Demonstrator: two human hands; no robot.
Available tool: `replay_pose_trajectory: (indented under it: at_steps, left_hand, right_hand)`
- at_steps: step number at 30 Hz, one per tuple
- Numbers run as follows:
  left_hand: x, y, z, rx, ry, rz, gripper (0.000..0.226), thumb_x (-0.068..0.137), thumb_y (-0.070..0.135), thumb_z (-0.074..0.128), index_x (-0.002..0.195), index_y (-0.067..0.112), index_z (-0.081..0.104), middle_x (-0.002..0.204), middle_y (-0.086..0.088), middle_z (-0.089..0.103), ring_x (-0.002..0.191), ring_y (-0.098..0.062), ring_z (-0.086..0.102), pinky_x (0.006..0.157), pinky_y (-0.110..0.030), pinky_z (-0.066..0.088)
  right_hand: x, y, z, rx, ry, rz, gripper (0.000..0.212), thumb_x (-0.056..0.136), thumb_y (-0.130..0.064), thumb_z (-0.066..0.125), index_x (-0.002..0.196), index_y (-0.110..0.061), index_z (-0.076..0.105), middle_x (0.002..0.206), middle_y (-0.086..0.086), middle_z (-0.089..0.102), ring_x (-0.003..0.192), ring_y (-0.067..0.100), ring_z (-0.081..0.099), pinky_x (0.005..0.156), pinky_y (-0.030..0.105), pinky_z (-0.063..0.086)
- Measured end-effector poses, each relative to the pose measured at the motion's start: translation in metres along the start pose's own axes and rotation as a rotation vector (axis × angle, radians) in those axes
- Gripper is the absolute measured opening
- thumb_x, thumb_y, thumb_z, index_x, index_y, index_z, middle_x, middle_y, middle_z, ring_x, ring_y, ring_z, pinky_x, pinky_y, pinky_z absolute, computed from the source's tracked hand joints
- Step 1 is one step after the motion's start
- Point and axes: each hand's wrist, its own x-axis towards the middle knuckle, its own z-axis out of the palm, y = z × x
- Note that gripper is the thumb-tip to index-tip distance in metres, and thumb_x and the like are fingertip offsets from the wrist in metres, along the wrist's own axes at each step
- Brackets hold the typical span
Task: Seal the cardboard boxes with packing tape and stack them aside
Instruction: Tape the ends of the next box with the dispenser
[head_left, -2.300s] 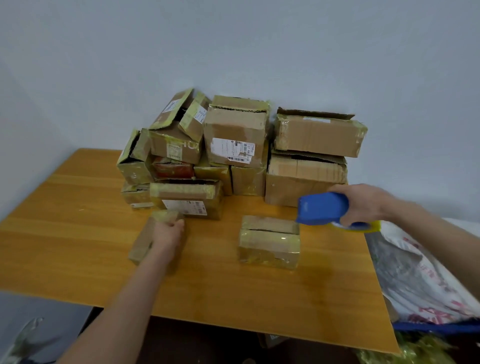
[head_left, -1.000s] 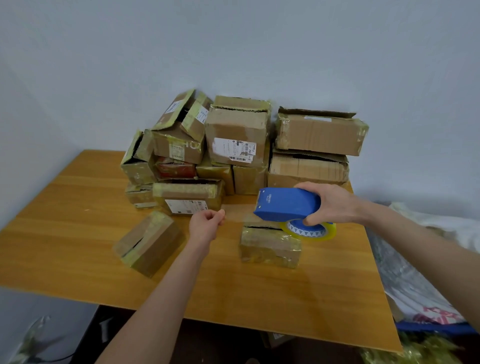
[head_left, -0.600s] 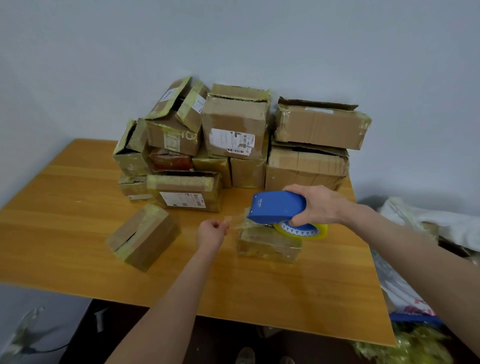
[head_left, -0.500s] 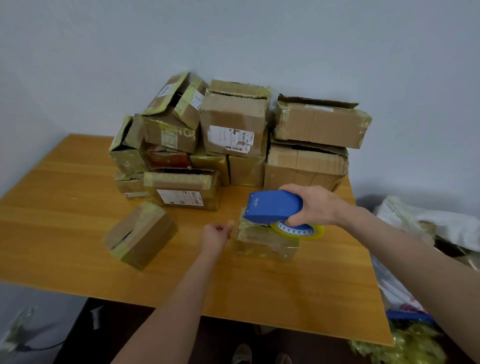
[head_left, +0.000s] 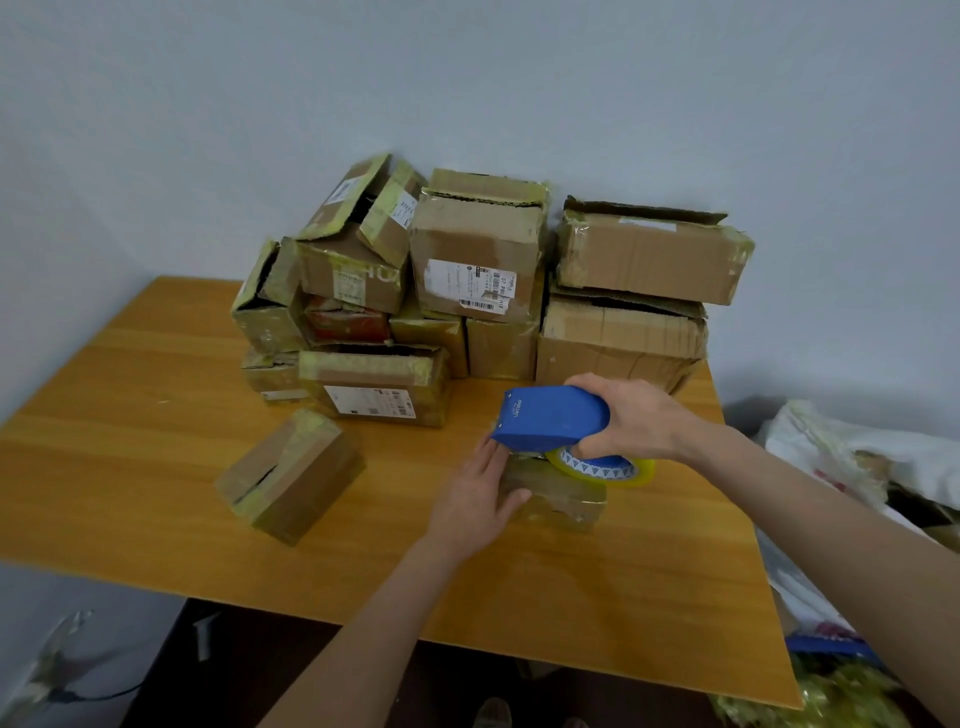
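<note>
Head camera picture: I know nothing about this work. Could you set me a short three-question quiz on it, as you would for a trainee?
1. How many boxes lie on the table apart from the pile at the back?
2. The left hand rests on: A) the small box under the tape dispenser; B) the pile; C) the tilted box.
3. True or false: the right hand grips the tape dispenser.
Key: 1 two; 2 A; 3 true.
</note>
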Motion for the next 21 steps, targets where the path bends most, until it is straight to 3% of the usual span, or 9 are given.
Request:
replay_pose_trajectory:
  at_steps: [5, 12, 17, 21]
  left_hand:
    - [0.002, -0.005, 0.005, 0.202, -0.017, 0.008, 0.061, 0.102, 0.045, 0.024, 0.153, 0.016, 0.009, 0.161, -0.003, 0.010, 0.148, -0.018, 0.003, 0.116, -0.025, -0.001]
    - [0.007, -0.012, 0.009, 0.271, -0.037, 0.024, 0.060, 0.102, 0.044, 0.025, 0.153, 0.020, 0.005, 0.161, 0.001, 0.004, 0.148, -0.013, -0.003, 0.119, -0.029, -0.001]
    - [0.011, -0.016, 0.007, 0.290, -0.082, 0.017, 0.061, 0.101, 0.045, 0.022, 0.151, 0.020, -0.002, 0.161, 0.002, -0.005, 0.147, -0.011, -0.009, 0.121, -0.031, -0.001]
    - [0.010, -0.003, 0.007, 0.274, -0.046, -0.013, 0.061, 0.102, 0.047, 0.021, 0.153, 0.018, 0.006, 0.161, 0.002, 0.002, 0.148, -0.013, -0.002, 0.121, -0.033, 0.002]
  right_hand:
    - [-0.001, -0.001, 0.002, -0.092, 0.023, -0.040, 0.072, 0.075, -0.055, 0.070, 0.137, -0.035, 0.037, 0.110, -0.006, 0.059, 0.093, 0.017, 0.055, 0.075, 0.034, 0.051]
    - [-0.004, 0.006, -0.010, -0.053, -0.090, -0.006, 0.072, 0.067, -0.051, 0.069, 0.131, -0.041, 0.039, 0.104, -0.009, 0.057, 0.091, 0.017, 0.057, 0.077, 0.042, 0.056]
    - [-0.018, 0.023, -0.023, -0.003, -0.174, 0.076, 0.053, 0.073, -0.036, 0.075, 0.119, -0.037, 0.048, 0.102, -0.004, 0.059, 0.091, 0.019, 0.057, 0.079, 0.040, 0.053]
    - [-0.025, 0.031, -0.012, 0.002, -0.141, 0.125, 0.056, 0.072, -0.035, 0.074, 0.121, -0.037, 0.046, 0.102, -0.005, 0.060, 0.090, 0.018, 0.058, 0.078, 0.038, 0.053]
